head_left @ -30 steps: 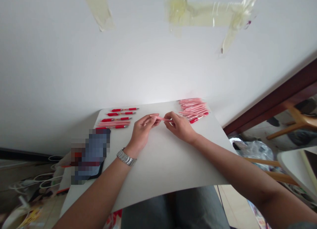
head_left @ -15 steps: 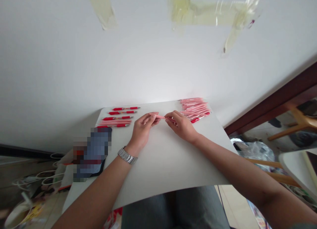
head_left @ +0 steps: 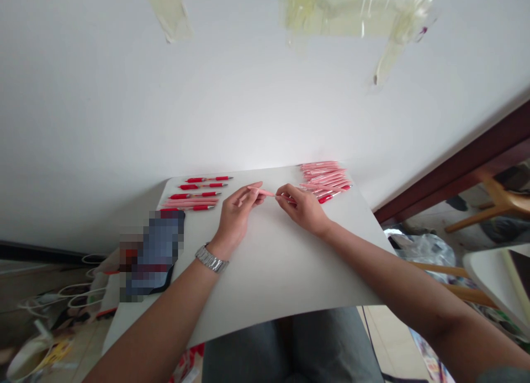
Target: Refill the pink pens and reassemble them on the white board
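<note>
Above the white table [head_left: 265, 267], a slim pink pen [head_left: 265, 192] runs between my two hands. My left hand [head_left: 237, 213] grips its thicker end between thumb and fingers. The fingertips of my right hand [head_left: 304, 211] are pinched at its thin end; something reddish shows under those fingers, too hidden to name. Beyond my right hand lies a pile of pink pens [head_left: 325, 173], with a red pen [head_left: 333, 195] at its near edge. To the left, several red pens [head_left: 205, 179] lie in spaced rows, with a few pink pens [head_left: 192, 202] among them.
A blurred-out phone-like object [head_left: 159, 250] lies at the table's left edge. The white wall [head_left: 256, 107], with strips of yellowed tape [head_left: 348, 16], rises behind the table. Cables [head_left: 70, 294] hang at the lower left; a plastic bag [head_left: 430, 250] and a wooden chair [head_left: 476, 206] stand right.
The view has shifted slightly. Both hands stay in nearly the same place, still on the pink pen, with a slightly wider stretch of it showing between them.
</note>
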Action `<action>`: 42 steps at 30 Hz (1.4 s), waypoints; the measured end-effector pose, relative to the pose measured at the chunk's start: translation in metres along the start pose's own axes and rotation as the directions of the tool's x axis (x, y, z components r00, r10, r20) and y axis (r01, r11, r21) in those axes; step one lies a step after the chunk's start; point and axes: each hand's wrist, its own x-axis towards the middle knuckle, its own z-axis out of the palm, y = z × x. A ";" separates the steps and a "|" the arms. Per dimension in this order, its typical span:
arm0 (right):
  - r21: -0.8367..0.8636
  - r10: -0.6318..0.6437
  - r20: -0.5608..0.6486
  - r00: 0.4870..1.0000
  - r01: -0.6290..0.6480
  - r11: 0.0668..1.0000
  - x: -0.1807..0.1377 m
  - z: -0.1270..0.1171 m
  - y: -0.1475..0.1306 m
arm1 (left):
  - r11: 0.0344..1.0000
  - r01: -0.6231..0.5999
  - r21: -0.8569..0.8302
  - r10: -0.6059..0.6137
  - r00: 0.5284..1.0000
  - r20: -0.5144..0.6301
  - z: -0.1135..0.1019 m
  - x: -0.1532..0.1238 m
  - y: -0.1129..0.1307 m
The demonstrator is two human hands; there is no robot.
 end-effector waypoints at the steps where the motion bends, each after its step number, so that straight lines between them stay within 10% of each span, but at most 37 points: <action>1: 0.000 0.004 -0.003 1.000 -0.004 1.000 0.000 0.000 0.000 | 1.000 0.005 -0.006 -0.006 1.000 -0.013 -0.001 0.000 -0.001; 30: 0.046 0.052 0.003 0.999 -0.052 0.998 0.002 -0.003 0.003 | 0.978 -0.107 -0.181 0.063 0.971 -0.230 -0.008 0.010 -0.002; 42: 0.056 0.063 -0.018 0.998 -0.062 0.997 0.002 -0.004 0.003 | 0.924 -0.189 0.332 0.243 0.962 -0.127 -0.015 0.007 0.004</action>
